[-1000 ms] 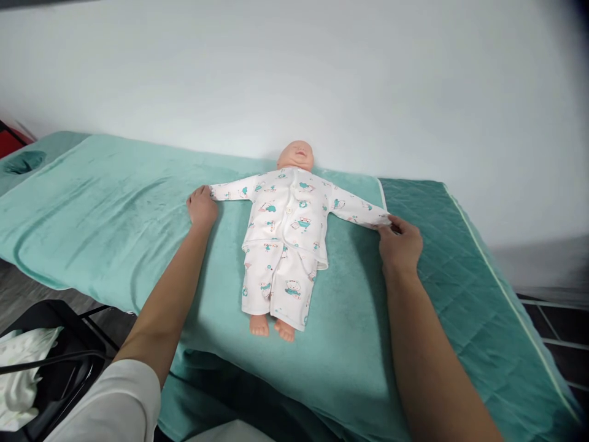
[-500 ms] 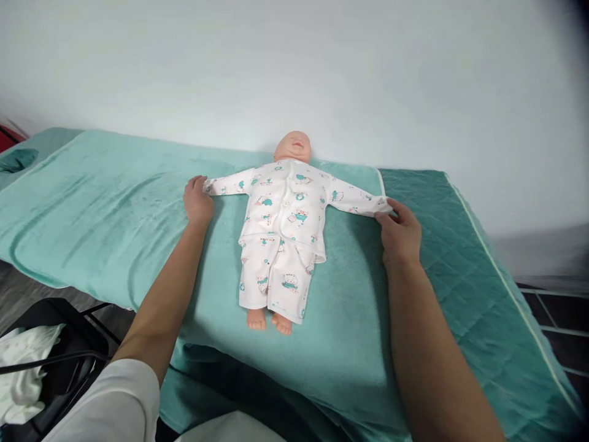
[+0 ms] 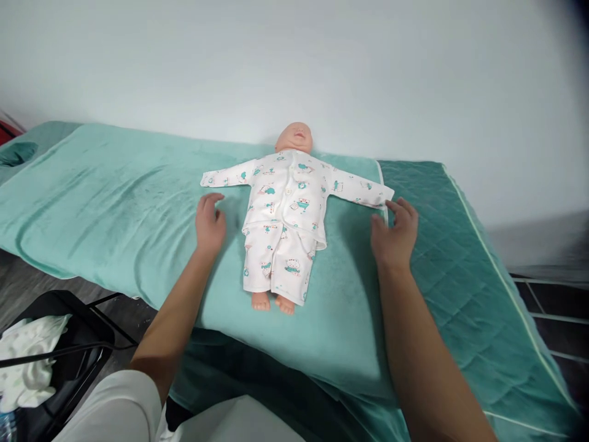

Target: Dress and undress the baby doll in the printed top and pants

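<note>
A baby doll [image 3: 294,138] lies on its back, dressed in a white printed shirt [image 3: 289,190] and matching trousers [image 3: 278,261]. Both sleeves stretch out sideways, and the doll's hands are hidden inside them. Bare feet [image 3: 271,302] stick out below the trouser legs. Just below the sleeve on the left, my left hand [image 3: 210,224] is open, fingers curved and apart, holding nothing. My right hand [image 3: 394,232] is open beside the cuff of the other sleeve, thumb and fingers apart; its fingertips are close to the cuff, and I cannot tell whether they touch it.
A light green blanket [image 3: 138,202] covers the bed, over a darker quilted cover [image 3: 460,276] at the right. The white wall [image 3: 294,61] stands behind. At lower left, a black chair [image 3: 92,350] holds white cloth [image 3: 34,356]. A rack [image 3: 552,316] is at far right.
Both hands have let go of the sleeve cuffs. My left hand has moved down and inward, and my right hand has opened beside its cuff. The view has shifted slightly.
</note>
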Demonstrator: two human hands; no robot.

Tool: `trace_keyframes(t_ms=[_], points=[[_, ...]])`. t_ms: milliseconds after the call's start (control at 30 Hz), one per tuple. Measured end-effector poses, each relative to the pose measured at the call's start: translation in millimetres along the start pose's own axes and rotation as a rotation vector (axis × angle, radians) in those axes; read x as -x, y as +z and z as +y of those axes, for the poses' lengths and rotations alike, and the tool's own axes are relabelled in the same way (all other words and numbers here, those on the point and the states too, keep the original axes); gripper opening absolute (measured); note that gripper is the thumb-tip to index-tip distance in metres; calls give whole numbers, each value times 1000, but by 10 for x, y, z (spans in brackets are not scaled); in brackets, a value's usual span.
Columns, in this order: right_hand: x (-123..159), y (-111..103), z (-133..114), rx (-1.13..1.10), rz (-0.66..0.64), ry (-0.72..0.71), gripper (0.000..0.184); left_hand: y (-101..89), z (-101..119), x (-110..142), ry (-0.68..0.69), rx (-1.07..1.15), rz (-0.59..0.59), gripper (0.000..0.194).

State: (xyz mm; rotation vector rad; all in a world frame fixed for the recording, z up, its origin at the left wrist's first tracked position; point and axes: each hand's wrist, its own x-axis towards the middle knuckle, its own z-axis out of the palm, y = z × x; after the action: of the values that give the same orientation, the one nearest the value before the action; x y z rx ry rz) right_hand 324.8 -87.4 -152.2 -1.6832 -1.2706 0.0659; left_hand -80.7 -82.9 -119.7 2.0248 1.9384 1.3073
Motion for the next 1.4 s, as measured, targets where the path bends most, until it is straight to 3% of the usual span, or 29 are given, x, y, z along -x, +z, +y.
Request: trace_keyframes(t_ms=[100, 200, 333, 500, 600, 800, 1033, 1200, 1300, 1400], points=[[572, -173, -444, -139, -112, -264, 36, -201, 155, 588, 42, 107, -144, 36], [1172, -317, -864, -179, -266, -438, 30, -405, 273, 1136, 103, 138, -304, 36], [1700, -446, -1239, -243, -358, -553, 36, -559, 369, 1506, 123, 195, -357, 40], [1971, -465, -1507, -80, -472, -554, 32, -534, 439, 1503, 175, 143, -355, 24], [2032, -367, -1605, 75, -427, -525, 23, -497, 461, 1447, 185, 125, -352, 8], [1984, -172, -1678, 183, -393, -522, 9, -559, 505, 1409, 143, 377, -347, 8], [1921, -375, -1730, 33, -310, -595, 11, -770, 524, 1439, 109, 458, -295, 11], [1997, -358, -1649, 63, -351, -606, 8, -667, 400, 1544, 141, 306, -284, 12], [2048, -351, -1573, -27, -359, -547, 10, -583, 345, 1585, 163, 254, -257, 12], [2053, -434, -1485, -226, -313, -367, 27, -571, 355, 1563, 195, 306, -191, 15]])
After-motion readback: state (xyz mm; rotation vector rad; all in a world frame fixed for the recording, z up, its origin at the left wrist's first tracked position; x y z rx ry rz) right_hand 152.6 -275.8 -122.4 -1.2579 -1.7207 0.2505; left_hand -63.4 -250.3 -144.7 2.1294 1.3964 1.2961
